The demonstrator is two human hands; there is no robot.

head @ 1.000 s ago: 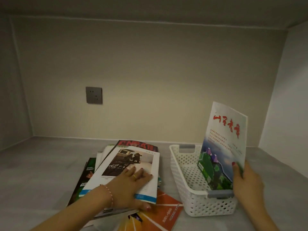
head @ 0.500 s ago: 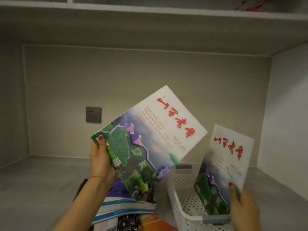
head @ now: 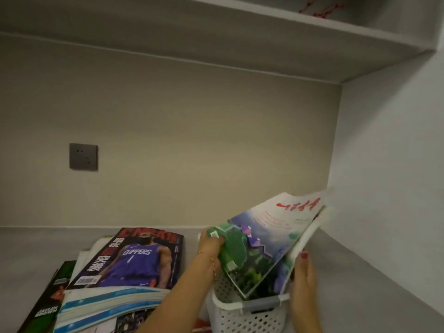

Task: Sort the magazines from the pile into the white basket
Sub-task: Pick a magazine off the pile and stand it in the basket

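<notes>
So, two hands are at work over one white basket (head: 249, 313), which sits on the grey shelf (head: 360, 284) directly beneath them. The left hand (head: 210, 248) has its fingers curled over the lower corner of a green-and-purple magazine (head: 259, 243) with red lettering, holding it tilted with its bottom edge dipping into the basket. Just behind that one, on the right hand's side, is a second magazine (head: 310, 234), of which only a pale edge shows; the right hand (head: 304, 277) steadies it from behind, thumb laid along its edge, the fingers hidden behind the paper. That makes two magazines at the basket, leaning close together.

To the outside of the left forearm lies the pile (head: 103, 284). I count a basketball magazine (head: 134, 258) on top with a player in a purple jersey, a thick blue-and-white one (head: 113, 304) nearer the person, a dark green one (head: 50, 306) at the far left edge, and some white pages poking out behind; the exact number in the stack I cannot tell. One grey wall socket (head: 83, 156) sits on the back wall, beyond the pile.
</notes>
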